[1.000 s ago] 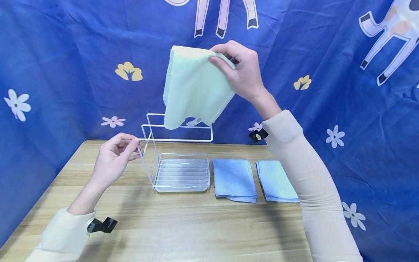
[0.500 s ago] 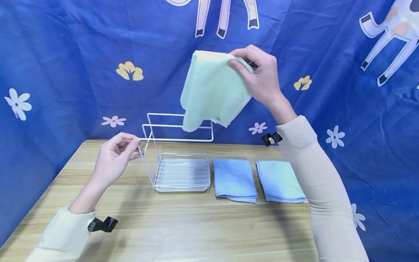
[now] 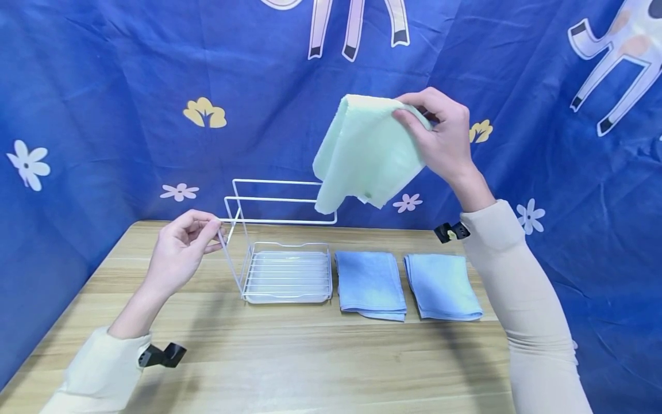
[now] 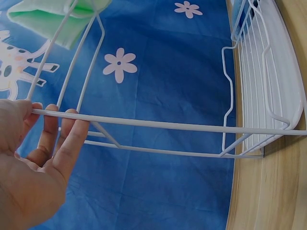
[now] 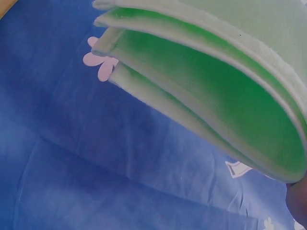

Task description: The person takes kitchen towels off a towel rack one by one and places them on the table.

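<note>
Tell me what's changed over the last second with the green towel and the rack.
The right hand, gripping the green towel, has carried it rightward and lower, from above the rack's middle to its right end. Nothing was taken up or let go. The left hand still holds the rack's upright wire in its fingers, and the two blue towels lie as before on the table.

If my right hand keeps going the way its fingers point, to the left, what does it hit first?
Probably nothing solid: the right hand holds the green cloth above the white wire rack, so leftward looks free, though depth is unclear.
</note>
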Tool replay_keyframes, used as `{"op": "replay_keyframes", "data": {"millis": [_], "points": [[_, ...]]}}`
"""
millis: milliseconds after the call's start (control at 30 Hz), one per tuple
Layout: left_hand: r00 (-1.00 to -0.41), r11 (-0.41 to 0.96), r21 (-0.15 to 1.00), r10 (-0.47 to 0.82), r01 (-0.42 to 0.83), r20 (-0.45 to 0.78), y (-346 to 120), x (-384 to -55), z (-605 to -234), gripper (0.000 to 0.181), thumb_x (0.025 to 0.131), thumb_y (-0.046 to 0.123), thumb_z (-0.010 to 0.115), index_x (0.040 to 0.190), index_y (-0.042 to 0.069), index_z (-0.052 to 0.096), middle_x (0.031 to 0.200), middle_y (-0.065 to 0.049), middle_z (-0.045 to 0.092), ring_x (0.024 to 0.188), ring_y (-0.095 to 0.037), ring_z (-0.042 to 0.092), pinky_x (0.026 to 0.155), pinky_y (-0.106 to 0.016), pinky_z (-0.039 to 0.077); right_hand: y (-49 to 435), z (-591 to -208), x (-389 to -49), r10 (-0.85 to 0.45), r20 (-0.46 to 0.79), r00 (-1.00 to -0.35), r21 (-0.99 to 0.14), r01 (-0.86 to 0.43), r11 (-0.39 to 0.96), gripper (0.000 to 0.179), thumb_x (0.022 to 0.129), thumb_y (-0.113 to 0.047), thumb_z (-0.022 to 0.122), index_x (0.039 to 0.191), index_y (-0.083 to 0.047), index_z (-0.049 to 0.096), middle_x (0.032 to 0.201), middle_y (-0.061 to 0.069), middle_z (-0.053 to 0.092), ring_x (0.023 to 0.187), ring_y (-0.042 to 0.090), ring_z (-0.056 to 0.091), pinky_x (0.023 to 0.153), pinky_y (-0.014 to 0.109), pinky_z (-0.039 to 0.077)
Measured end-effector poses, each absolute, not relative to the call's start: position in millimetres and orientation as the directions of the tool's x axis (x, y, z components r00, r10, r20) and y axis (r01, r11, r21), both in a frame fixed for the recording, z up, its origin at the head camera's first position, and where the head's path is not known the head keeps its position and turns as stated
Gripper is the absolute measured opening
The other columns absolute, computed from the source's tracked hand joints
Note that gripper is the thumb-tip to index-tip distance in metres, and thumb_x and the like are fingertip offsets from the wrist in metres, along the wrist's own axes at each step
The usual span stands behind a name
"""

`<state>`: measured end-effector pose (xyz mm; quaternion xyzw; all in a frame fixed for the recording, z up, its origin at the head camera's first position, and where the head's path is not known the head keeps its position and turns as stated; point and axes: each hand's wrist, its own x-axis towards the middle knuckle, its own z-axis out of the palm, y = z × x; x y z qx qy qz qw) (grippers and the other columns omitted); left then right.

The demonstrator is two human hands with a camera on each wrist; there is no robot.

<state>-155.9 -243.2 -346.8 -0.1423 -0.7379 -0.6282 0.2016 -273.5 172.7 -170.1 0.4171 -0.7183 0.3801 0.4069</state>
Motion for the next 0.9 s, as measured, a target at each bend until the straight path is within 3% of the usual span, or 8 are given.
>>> {"op": "replay_keyframes", "data": {"millis": [633, 900], "points": [[-0.884, 0.202, 0.871, -0.043, 0.448, 0.465, -242, -154, -345, 0.010, 0.106, 0.005, 0.061, 0.102, 0.010, 0.069, 0.088, 0.013, 0.075, 0.080, 0.000, 0.076, 0.076, -0.018, 0.067, 217, -204, -243, -0.164, 0.899, -0.405, -0.306, -0.851, 0.426, 0.015, 0.088, 0.008, 0.080, 0.101, 0.002, 0.080, 0.094, 0.021, 0.077, 0.082, -0.003, 0.064, 0.069, 0.011, 0.053], [-0.883, 0.179, 0.873, -0.044, 0.453, 0.467, -242, -153, -345, 0.016, 0.105, 0.003, 0.061, 0.100, 0.015, 0.070, 0.089, 0.012, 0.076, 0.081, 0.000, 0.076, 0.075, -0.016, 0.067, 236, -212, -224, -0.138, 0.894, -0.427, -0.333, -0.837, 0.435, 0.014, 0.087, 0.009, 0.080, 0.101, 0.005, 0.080, 0.096, -0.020, 0.074, 0.081, -0.002, 0.064, 0.068, 0.011, 0.053]]}}
